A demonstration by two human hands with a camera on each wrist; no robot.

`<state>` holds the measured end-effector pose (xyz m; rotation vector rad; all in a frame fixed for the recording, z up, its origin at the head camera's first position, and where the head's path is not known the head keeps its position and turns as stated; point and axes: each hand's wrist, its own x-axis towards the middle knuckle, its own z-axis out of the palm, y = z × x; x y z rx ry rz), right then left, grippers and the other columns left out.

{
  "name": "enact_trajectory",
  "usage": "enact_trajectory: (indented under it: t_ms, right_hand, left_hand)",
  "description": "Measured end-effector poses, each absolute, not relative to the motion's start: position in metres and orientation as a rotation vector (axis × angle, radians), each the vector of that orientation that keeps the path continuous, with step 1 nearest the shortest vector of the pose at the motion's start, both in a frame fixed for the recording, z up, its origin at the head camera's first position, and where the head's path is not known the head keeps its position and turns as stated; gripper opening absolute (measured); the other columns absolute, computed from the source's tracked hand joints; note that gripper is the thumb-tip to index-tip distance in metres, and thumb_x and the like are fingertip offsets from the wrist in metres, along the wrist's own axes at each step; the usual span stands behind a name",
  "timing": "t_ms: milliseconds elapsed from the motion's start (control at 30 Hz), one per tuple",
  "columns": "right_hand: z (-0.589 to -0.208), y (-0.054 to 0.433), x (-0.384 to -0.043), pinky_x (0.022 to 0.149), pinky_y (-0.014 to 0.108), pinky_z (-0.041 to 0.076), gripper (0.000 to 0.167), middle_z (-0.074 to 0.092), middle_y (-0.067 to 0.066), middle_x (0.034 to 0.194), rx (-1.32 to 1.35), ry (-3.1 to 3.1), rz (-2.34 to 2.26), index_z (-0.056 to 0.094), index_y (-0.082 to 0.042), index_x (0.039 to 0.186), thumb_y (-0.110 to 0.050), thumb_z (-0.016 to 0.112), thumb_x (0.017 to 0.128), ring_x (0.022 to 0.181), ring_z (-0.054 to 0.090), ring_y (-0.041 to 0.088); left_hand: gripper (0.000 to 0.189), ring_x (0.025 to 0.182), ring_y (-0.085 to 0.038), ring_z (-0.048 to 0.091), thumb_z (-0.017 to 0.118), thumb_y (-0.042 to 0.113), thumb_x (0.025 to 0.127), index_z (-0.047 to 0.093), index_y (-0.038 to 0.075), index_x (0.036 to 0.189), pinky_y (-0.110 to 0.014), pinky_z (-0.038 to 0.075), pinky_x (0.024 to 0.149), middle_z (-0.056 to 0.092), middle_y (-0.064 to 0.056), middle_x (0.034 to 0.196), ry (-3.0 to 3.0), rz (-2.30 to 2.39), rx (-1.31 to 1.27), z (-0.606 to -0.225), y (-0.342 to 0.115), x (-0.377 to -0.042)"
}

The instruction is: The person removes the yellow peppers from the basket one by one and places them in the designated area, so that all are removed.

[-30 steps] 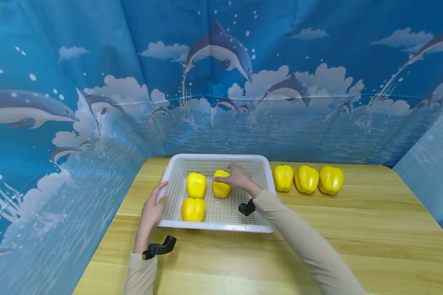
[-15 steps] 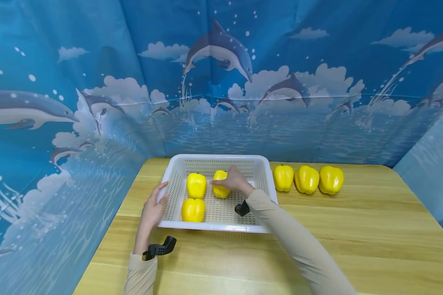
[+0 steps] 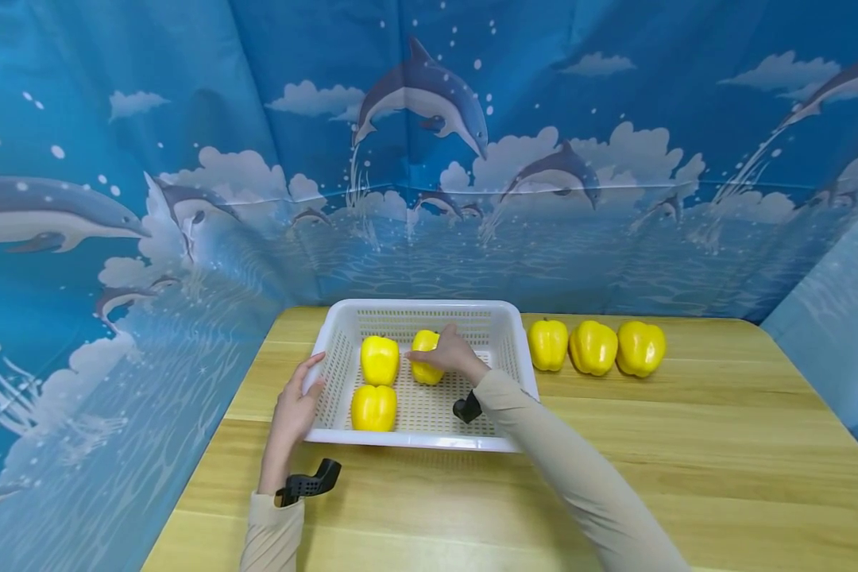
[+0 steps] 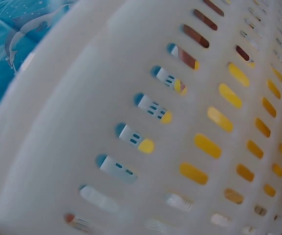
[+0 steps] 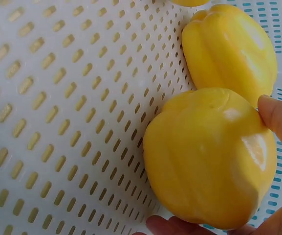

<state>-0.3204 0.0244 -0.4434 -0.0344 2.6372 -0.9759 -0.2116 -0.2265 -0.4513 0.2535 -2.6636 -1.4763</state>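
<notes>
Inside the white plastic basket (image 3: 415,441), my right hand (image 3: 457,353) holds a yellow bell pepper (image 3: 426,369), partly covered by the hand in the head view. The right wrist view shows the thumb (image 5: 277,117) against that bell pepper (image 5: 209,156) on one side, with fingertips (image 5: 175,226) low on the other. Two more yellow bell peppers (image 3: 380,361) (image 3: 374,409) stand in the basket's left half. My left hand (image 3: 296,405) grips the basket's left rim, thumb near the inner edge. In the left wrist view the slotted basket wall (image 4: 82,112) fills the frame, hiding most of that hand.
Three yellow bell peppers (image 3: 547,345) (image 3: 593,348) (image 3: 641,349) stand in a row right of the basket on the wooden table (image 3: 722,445). A blue dolphin-print curtain (image 3: 429,238) hangs behind the table. Each wrist carries a black camera mount (image 3: 314,481).
My right hand has shifted slightly left and closer around its bell pepper, mostly in the first half second. The left hand and the basket have stayed in place.
</notes>
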Motion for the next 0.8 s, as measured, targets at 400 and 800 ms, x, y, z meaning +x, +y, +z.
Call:
enact_trajectory:
  t_ms: [400, 800]
  right_hand:
    - [-0.449, 0.025, -0.32, 0.095, 0.044, 0.04, 0.112, 0.044, 0.027, 0.133, -0.021, 2.627, -1.012, 0.004, 0.007, 0.147, -0.053, 0.07, 0.079, 0.117, 0.047, 0.033]
    - [-0.435, 0.028, -0.315, 0.087, 0.042, 0.044, 0.099, 0.05, 0.024, 0.121, -0.051, 2.633, -1.161, 0.02, 0.008, 0.142, -0.047, 0.073, 0.078, 0.105, 0.052, 0.031]
  left_hand:
    - [0.044, 0.097, -0.034, 0.059, 0.044, 0.018, 0.102, 0.037, 0.025, 0.145, -0.041, 0.05, 0.07, 0.046, -0.021, 0.137, -2.659, -1.5, 0.263, -0.451, -0.225, -0.212]
    - [0.044, 0.097, -0.034, 0.059, 0.043, 0.019, 0.102, 0.037, 0.026, 0.144, -0.04, 0.049, 0.07, 0.044, -0.021, 0.139, -2.666, -1.493, 0.263, -0.45, -0.226, -0.212]
